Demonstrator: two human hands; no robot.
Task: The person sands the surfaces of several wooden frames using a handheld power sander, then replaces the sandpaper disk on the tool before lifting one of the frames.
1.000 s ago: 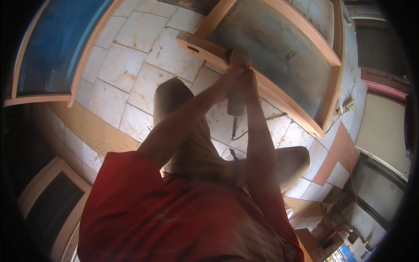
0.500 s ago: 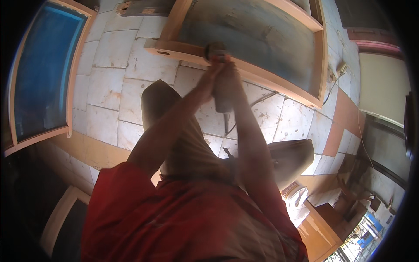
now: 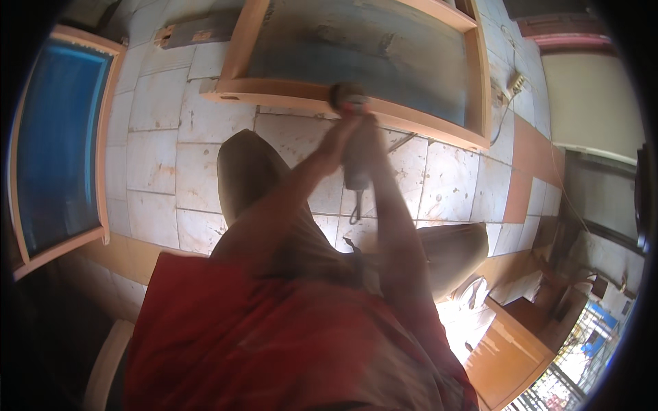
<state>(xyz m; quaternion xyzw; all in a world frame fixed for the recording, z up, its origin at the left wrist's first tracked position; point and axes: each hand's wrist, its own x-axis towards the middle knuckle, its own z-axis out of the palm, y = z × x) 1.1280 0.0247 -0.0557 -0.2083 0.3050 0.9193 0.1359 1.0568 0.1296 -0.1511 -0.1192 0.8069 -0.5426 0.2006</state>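
Observation:
Both my hands are wrapped round a dark angle grinder (image 3: 356, 168), blurred by motion. My left hand (image 3: 337, 142) grips it from the left near its head, and my right hand (image 3: 370, 134) closes round the body from the right. The grinder's round disc (image 3: 340, 96) meets the near rail of a pale wooden frame (image 3: 288, 90), which lies on the floor ahead of me. A greyish, dusty panel (image 3: 363, 55) fills that frame. From the grinder's rear end a cord (image 3: 356, 209) loops down. My fingers are partly smeared and hide the handle.
A second wooden frame with a blue panel (image 3: 58, 144) stands at the left. Stained white tiles (image 3: 151, 161) cover the floor around my bent knees. A socket block (image 3: 515, 85) with a cable lies right of the frame. An orange-brown wooden box (image 3: 510, 356) sits at the lower right.
The grinder has slid rightward along the frame's near rail, both hands still round it. My whole view has turned slightly, shifting the frames toward the left.

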